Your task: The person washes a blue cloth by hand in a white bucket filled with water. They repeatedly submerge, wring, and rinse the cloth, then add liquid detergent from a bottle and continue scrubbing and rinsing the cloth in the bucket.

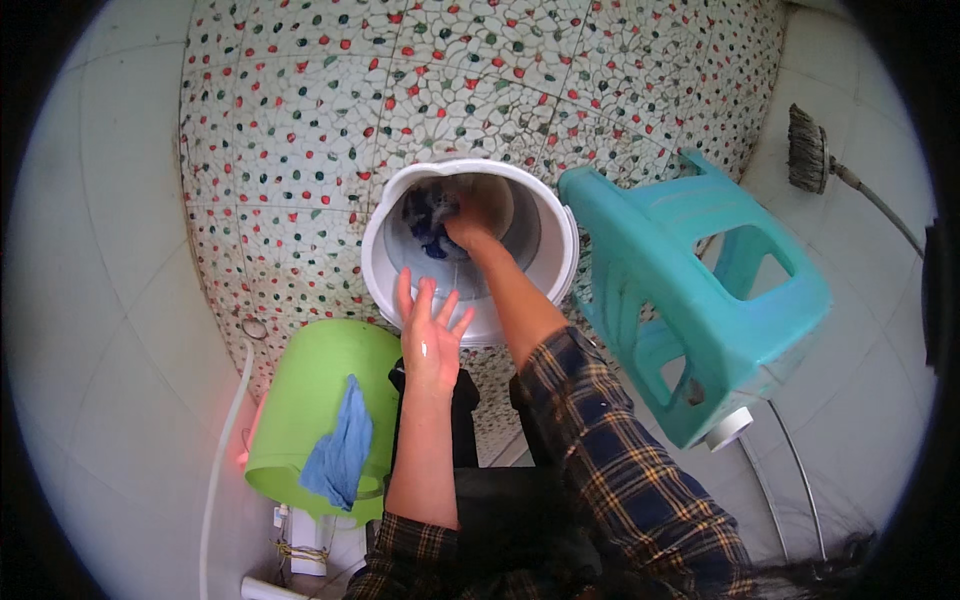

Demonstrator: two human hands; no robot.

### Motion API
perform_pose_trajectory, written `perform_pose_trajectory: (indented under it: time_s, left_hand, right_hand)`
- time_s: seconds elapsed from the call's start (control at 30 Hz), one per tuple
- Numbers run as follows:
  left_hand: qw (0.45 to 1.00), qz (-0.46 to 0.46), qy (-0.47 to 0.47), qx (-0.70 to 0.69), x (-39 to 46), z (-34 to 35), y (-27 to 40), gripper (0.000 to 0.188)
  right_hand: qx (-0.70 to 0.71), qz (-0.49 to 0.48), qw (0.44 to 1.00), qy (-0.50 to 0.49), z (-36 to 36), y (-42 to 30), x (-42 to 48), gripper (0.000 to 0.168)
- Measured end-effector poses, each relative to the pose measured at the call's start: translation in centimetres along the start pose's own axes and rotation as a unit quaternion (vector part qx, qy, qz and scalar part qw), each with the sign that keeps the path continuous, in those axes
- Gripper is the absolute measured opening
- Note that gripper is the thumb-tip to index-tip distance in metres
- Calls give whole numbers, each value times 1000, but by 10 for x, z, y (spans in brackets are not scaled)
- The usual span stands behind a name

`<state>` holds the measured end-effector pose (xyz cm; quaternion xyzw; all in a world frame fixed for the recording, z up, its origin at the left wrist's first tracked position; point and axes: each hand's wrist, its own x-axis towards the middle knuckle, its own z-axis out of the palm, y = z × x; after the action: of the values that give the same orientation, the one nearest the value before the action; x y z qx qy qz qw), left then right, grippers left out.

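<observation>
A white plastic bucket (387,277) stands on the floor in front of me, with water (465,279) in it. Down inside, my right hand (471,225) grips a wet dark blue cloth (429,214); its fingertips are partly hidden by the cloth and water. My left hand (432,337) is held over the bucket's near rim, palm up and wet, fingers spread with nothing in them. A white patch, perhaps foam or a glint of light, shows on the palm.
To the left a green plastic bucket (322,390) lies on its side, a light blue cloth (341,450) draped over it. A turquoise plastic stool (675,300) lies tipped at the right. Beyond it is a brush (808,150). A white hose (225,457) runs along the left wall.
</observation>
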<state>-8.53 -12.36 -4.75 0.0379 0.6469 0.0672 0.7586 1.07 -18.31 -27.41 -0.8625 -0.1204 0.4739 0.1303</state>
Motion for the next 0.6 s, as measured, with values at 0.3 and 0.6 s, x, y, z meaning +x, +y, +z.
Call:
perform_pose_trajectory:
  time_s: [0.3, 0.6]
  left_hand:
    - [979, -63, -88, -176, 21, -42, 6, 62]
    - [963, 116, -198, -144, 62, -113, -39, 39]
  right_hand:
    - [202, -206, 952, -106, -127, -104, -241, 37]
    - [121, -204, 971, 24, -106, -138, -224, 30]
